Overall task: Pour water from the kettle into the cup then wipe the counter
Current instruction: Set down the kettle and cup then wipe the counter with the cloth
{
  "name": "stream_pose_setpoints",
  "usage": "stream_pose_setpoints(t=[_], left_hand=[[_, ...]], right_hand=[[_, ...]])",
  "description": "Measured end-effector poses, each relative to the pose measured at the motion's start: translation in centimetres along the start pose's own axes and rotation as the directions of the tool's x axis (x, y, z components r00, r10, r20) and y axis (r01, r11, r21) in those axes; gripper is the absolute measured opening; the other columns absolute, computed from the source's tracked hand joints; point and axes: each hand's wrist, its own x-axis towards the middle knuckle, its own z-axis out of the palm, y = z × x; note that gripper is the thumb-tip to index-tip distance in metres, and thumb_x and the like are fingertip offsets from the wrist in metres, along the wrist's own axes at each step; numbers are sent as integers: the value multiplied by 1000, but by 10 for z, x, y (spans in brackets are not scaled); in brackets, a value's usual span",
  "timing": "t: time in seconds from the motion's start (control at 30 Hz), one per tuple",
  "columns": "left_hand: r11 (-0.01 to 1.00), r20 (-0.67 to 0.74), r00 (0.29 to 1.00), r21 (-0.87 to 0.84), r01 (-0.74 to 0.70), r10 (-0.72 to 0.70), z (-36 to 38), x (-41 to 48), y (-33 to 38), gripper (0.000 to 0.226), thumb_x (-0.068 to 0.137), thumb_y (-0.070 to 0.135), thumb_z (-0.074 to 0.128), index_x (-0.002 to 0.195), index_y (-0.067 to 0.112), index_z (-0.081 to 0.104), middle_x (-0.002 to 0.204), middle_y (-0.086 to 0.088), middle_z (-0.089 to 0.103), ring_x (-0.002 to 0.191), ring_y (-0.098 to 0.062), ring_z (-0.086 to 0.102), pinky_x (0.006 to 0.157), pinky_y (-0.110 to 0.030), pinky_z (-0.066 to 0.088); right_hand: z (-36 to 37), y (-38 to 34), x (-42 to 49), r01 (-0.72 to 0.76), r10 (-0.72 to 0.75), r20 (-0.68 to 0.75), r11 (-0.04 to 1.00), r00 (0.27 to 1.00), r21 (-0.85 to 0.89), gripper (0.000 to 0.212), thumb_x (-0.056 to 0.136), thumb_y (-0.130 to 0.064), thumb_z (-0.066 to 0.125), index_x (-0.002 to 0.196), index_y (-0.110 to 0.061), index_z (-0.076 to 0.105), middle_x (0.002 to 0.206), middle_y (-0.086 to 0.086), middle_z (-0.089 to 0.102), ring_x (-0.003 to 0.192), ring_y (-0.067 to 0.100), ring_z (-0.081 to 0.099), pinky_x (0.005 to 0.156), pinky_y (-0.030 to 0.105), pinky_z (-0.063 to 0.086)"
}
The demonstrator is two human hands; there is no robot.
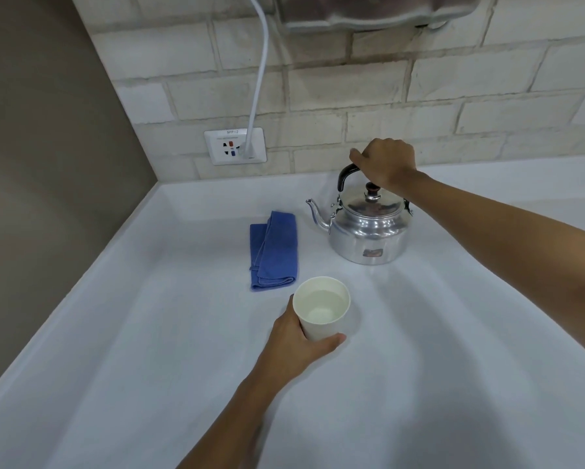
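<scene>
Pale brick wall (352,86) with a socket (235,146) and plugged white cable (260,72); taupe side wall (40,164).

A white wall socket (235,146) sits low in the pale brick wall (419,86), with a white cable (260,72) plugged into its right side and running straight up. A shiny metal fixture (369,11) hangs at the top edge. A plain brownish wall (47,164) stands at left.

Upright steel kettle (369,228), water-filled cup (321,308), folded cloth (273,252)
</scene>
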Motion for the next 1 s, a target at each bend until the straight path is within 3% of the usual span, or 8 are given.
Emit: stream_pose_setpoints(t=[0.07, 0.17, 0.27, 0.4, 0.5, 0.63, 0.8, 1.0], left_hand=[[1000, 15, 1000, -29, 5, -5, -2, -1, 2, 82, 45, 61, 82, 113, 51, 38, 113, 25, 54, 106, 3, 52, 80, -11, 44], [989, 24, 999, -149, -19, 23, -7, -2, 4, 88, 43, 59, 83, 118, 53, 37, 121, 26, 52, 115, 5, 48, 93, -17, 42], [954, -23, 994, -278, -107, 105, -16, -11, 2, 86, 57, 54, 78, 130, 38, 37, 132, 24, 48, 126, -1, 42, 103, -19, 37], [932, -233, 954, -264, -247, 187, -42, -15, 0, 53, 82, 47, 60, 129, 28, 45, 133, 15, 53, 127, -6, 44, 105, -18, 34], [976, -347, 930, -129, -176, 122, -63, 10, 0, 46, 87, 52, 48, 128, 31, 47, 133, 21, 50, 123, 1, 43, 99, -13, 36], [976, -268, 954, 201, -85, 138, -71, 66, -11, 45, 94, 36, 43, 136, 20, 40, 145, 2, 36, 132, -9, 30, 107, -23, 24], [772, -103, 984, 634, -49, 148, -62, 143, -23, 50, 98, 28, 38, 143, 9, 28, 153, -13, 21, 140, -31, 17, 114, -40, 14], [661, -90, 995, 745, 95, -41, -45, 191, -35, 54, 98, 38, 24, 147, 18, 12, 157, -9, 6, 142, -31, 5, 115, -45, 8]], right_hand=[[-3, -2, -10, 71, -74, -69, 997, 995, -40, 49, 95, -34, 34, 64, -2, 55, 63, 17, 58, 64, 33, 56, 53, 30, 34], [-8, -5, -46, 200, -187, -251, 979, 950, 27, 34, 94, -32, 41, 110, -5, 56, 111, 17, 59, 107, 34, 49, 91, 41, 36], [-3, -1, -105, 225, -150, -324, 952, 934, 207, 32, 89, -28, 48, 114, -7, 51, 117, 13, 55, 110, 32, 46, 96, 35, 29], [22, 23, -196, 65, -75, 28, 962, 997, 264, 37, 86, -20, 55, 119, -5, 48, 123, 16, 52, 116, 34, 44, 99, 35, 29], [46, 27, -247, -24, -18, 321, 992, 947, 126, 54, 95, -38, 33, 140, -10, 27, 151, 12, 26, 140, 27, 19, 116, 36, 15], [63, 22, -267, 18, -5, 364, 999, 931, -32, 94, 69, -59, -32, 146, -15, 2, 158, 2, 2, 145, 17, -2, 118, 33, -1], [65, 22, -266, 22, -2, 339, 998, 941, -53, 82, 75, -54, -24, 145, -16, -6, 157, 1, -3, 144, 14, -7, 116, 31, -6], [64, 21, -266, 18, -9, 336, 1000, 942, -24, 85, 76, -55, -26, 145, -13, 0, 157, 2, 2, 144, 16, -3, 117, 32, -9]])
